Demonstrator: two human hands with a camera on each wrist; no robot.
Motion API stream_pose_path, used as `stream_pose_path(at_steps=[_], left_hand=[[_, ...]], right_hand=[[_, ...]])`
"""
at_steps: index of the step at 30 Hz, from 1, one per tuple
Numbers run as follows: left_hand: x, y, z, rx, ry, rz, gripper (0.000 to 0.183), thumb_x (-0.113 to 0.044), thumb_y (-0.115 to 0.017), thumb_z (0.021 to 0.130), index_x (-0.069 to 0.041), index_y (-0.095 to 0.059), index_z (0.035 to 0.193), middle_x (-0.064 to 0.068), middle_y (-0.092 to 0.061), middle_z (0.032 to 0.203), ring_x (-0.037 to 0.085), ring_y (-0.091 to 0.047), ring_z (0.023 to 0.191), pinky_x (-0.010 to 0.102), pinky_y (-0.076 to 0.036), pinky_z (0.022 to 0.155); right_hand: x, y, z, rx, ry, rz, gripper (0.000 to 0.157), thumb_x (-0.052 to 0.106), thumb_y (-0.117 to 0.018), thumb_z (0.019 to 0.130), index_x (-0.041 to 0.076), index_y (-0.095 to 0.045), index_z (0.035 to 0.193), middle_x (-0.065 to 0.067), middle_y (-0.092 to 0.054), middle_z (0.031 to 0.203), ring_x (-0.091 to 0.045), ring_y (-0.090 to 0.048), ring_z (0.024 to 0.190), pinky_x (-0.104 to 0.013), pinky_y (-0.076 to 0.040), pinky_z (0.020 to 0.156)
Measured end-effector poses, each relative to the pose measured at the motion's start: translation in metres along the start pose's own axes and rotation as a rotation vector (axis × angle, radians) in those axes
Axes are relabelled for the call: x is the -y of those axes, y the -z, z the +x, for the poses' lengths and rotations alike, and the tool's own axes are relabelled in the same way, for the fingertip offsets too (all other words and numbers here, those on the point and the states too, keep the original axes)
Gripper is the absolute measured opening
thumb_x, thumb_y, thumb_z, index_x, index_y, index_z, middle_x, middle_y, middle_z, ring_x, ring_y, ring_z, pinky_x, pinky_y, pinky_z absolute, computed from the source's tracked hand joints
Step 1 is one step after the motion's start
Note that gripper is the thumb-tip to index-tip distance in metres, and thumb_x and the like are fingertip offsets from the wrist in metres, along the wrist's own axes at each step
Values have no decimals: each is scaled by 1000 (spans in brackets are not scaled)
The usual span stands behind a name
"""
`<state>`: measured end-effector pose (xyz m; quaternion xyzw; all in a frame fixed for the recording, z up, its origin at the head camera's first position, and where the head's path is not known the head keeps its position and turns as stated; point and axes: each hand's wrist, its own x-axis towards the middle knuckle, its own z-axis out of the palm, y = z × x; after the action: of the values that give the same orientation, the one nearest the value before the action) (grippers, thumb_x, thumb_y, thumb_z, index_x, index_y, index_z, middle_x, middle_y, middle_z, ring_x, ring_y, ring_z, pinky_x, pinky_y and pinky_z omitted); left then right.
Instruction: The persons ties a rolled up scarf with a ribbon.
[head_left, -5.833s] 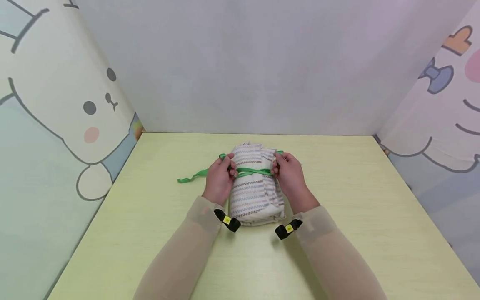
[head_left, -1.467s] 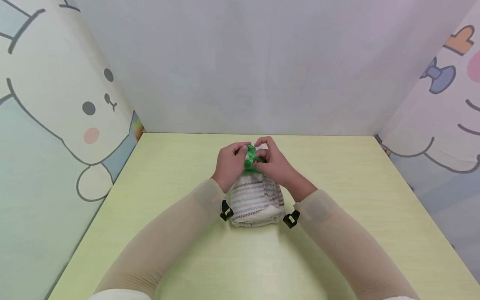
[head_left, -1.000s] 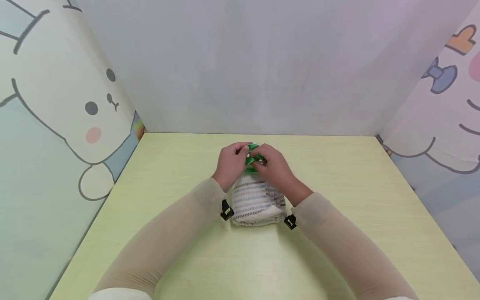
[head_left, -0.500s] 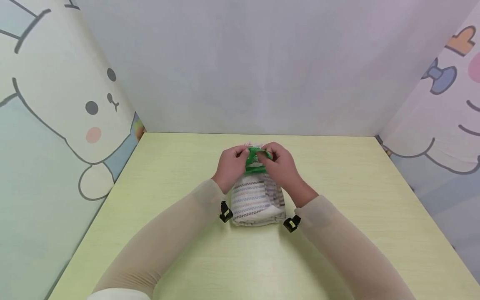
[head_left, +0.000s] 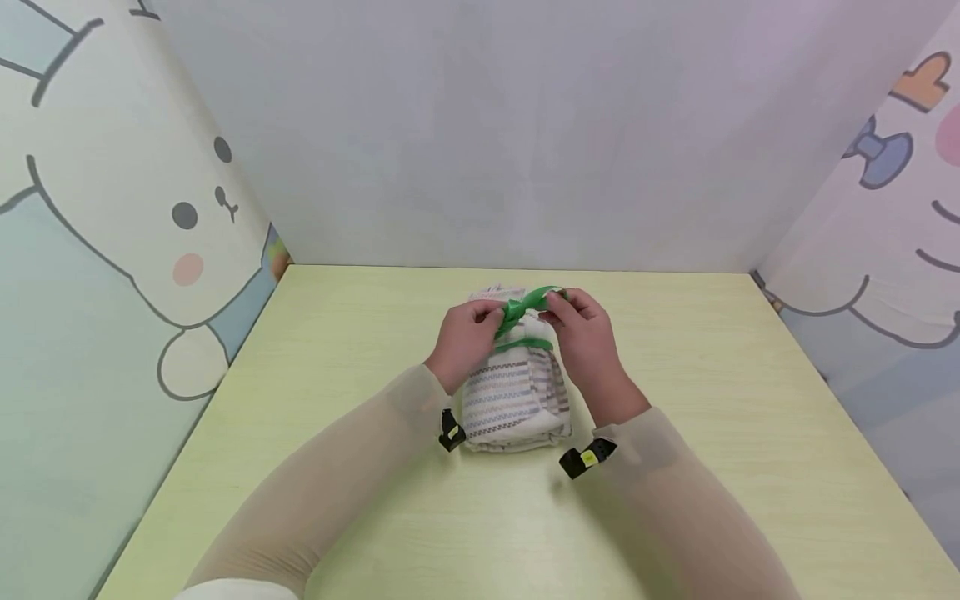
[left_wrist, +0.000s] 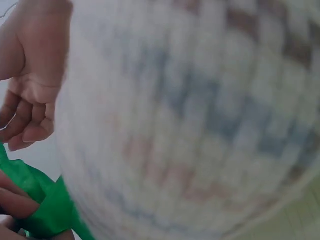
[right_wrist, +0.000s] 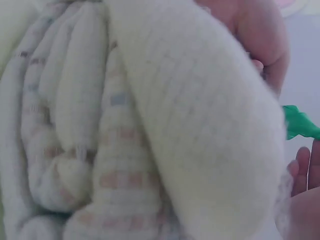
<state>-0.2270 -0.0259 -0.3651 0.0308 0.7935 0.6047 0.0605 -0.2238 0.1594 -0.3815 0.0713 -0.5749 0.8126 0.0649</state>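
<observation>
A folded cloth (head_left: 498, 404), white with rows of coloured stripes, lies as a thick bundle on the table. A green ribbon (head_left: 528, 342) runs across it, and a twisted knot of the same ribbon stands raised above the cloth. My left hand (head_left: 463, 340) pinches the ribbon just left of the knot. To the right of it, my right hand (head_left: 588, 346) pinches the part that stretches out from the knot. The striped cloth (left_wrist: 185, 120) fills most of the left wrist view, with green ribbon at lower left. Stacked folds (right_wrist: 120, 150) show in the right wrist view.
The pale yellow-green table (head_left: 360, 325) spreads out around the bundle. A plain grey-white wall (head_left: 480, 133) rises at its back edge. Cartoon-printed panels (head_left: 97, 208) stand along the left and right sides.
Over the last second my right hand has moved right, drawing the ribbon out from the knot. Earlier the ribbon was bunched between both hands. My left hand has stayed nearly in place.
</observation>
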Motion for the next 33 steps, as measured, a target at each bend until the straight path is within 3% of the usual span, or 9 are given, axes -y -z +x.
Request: stream_pose_path(at_steps=[3, 6, 10, 15, 27, 33], left_hand=[[2, 0, 1, 13, -9, -12, 24, -24, -59, 107, -17, -74, 125, 4, -70, 101, 19, -60, 68, 31, -53, 64], [3, 0, 2, 16, -29, -21, 23, -22, -60, 107, -15, -74, 124, 1, -70, 104, 20, -63, 73, 30, -55, 67], [4, 1, 3, 0, -35, -36, 24, -19, -61, 106, -10, -73, 125, -1, -71, 109, 20, -67, 89, 32, -58, 78], [10, 4, 5, -48, -44, 2, 23, -18, -61, 105, -9, -74, 123, -7, -72, 110, 13, -64, 106, 32, -53, 92], [28, 23, 7, -143, -58, -104, 25, -16, -60, 106, -6, -71, 126, -1, -71, 114, 17, -69, 101, 33, -57, 91], [43, 32, 5, -210, -95, -177, 28, -16, -57, 107, -7, -68, 131, 2, -70, 123, 14, -69, 107, 30, -54, 95]], right_hand=[[0, 3, -2, -36, -44, 161, 13, 16, -57, 108, 7, -57, 99, -4, -65, 103, -20, -66, 101, -36, -51, 101], [1, 7, -4, -72, -80, 245, 11, 18, -54, 109, 7, -54, 104, -3, -69, 100, -22, -70, 103, -37, -52, 101], [0, 14, -4, -142, -99, 337, 10, 17, -56, 108, 8, -55, 103, -4, -70, 92, -24, -71, 99, -36, -54, 98], [-3, 26, -3, -248, -113, 473, 13, 16, -61, 105, 6, -55, 100, -7, -68, 90, -25, -69, 94, -36, -55, 96], [-8, 64, -7, -406, -162, 640, 14, 12, -61, 104, 0, -59, 112, -11, -70, 85, -24, -72, 84, -40, -56, 94], [-9, 79, -9, -459, -166, 687, 15, 9, -62, 103, 1, -64, 116, -12, -70, 92, -26, -73, 90, -40, -55, 97]])
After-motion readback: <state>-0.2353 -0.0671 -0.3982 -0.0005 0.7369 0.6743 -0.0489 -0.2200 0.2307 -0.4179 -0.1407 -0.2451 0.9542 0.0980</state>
